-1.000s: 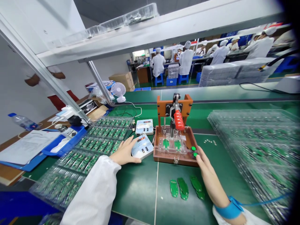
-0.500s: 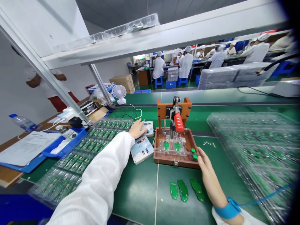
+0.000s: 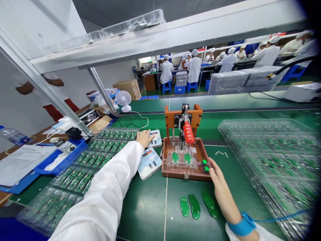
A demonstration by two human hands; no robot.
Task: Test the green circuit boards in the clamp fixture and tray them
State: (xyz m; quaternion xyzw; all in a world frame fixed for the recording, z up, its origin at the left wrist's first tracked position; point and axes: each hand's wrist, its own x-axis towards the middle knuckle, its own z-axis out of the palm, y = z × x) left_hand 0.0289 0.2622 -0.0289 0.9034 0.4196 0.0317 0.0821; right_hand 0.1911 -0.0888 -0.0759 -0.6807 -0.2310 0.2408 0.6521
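My left hand [image 3: 144, 138] rests at the left edge of the rear white meter box [image 3: 155, 138], fingertips on it and no object visible in the hand. In front lies a second meter box [image 3: 149, 163] with a lit red display. A wooden test fixture [image 3: 173, 173] has an orange frame and a red-handled toggle clamp [image 3: 188, 132]. Two small green circuit boards [image 3: 175, 156] sit under its clear plate. My right hand [image 3: 217, 174] lies along the fixture's right side, fingers stretched, beside two green buttons [image 3: 206, 169]. Several green boards [image 3: 194, 206] lie in front.
Clear trays of boards [image 3: 105, 149] spread out on the left; stacked trays [image 3: 271, 154] stand on the right. A small white fan [image 3: 123, 99] is behind. A blue cord runs from my wristband [image 3: 242, 225]. An overhead shelf [image 3: 150, 42] crosses above; people sit in the background.
My left hand's fingers, spread over the rear meter box before, are now drawn closer together at its left edge. My right hand stays at the fixture's side. The view has shifted slightly.
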